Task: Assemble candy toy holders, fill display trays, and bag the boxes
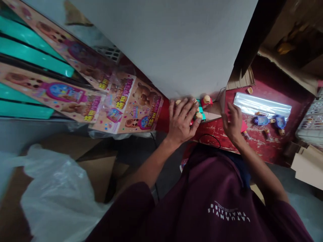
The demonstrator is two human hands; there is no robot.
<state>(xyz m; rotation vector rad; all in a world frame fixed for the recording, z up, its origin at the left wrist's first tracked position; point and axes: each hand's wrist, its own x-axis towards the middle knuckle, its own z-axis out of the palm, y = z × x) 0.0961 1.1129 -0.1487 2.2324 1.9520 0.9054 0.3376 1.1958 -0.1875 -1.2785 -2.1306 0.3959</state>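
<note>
My left hand point(182, 118) lies with its fingers spread over several small beige-topped pieces, which it partly hides. Teal pieces point(201, 111) show beside its fingertips, and a red piece with a beige round top point(207, 99) sits just to their right. These pieces are by a small carton with a pale flap point(211, 116). To the right, my right hand point(232, 121) is raised over the red worktable point(259, 144), fingers apart and slightly bent, nothing visible in them. Close by it is a bright red piece point(244, 126), partly covered by the hand.
Printed display boxes with bears point(143, 107) stand at left, holding teal packs point(30, 43). A grey panel point(186, 43) rises ahead. Shiny clear plastic point(262, 105) and purple toy pieces point(261, 120) lie at right near a white basket point(311, 117). A plastic bag point(60, 188) hangs lower left.
</note>
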